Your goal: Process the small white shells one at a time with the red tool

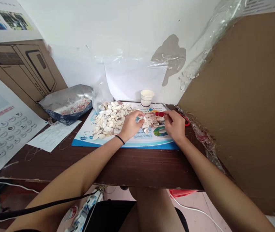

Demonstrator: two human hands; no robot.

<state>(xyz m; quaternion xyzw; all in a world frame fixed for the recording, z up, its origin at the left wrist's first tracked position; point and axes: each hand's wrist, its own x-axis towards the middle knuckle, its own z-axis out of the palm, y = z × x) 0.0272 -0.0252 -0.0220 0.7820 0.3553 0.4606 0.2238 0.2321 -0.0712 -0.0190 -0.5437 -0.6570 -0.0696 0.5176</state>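
Note:
My left hand (pixel 132 125), with a black band at its wrist, is closed in a pinch. Thumb and forefinger meet around a small white seashell (pixel 144 119) at the edge of a loose group of shells (pixel 152 121). Between the fingertips of my right hand (pixel 176 125) is a small dark red object (pixel 160 114) of a kind I cannot make out. It sits just above the same group of shells. A larger pile of white seashells (pixel 108 120) spreads to the left of my left hand. Both hands are over a printed blue and white sheet (pixel 96 142).
A paper cup (pixel 147 98) stands behind the shells. Red-handled scissors (pixel 187 120) lie partly hidden beyond my right hand. At left are a silver bag (pixel 68 103) of small pinkish bits and a handwritten paper (pixel 51 137). Cardboard (pixel 246 96) walls the right side.

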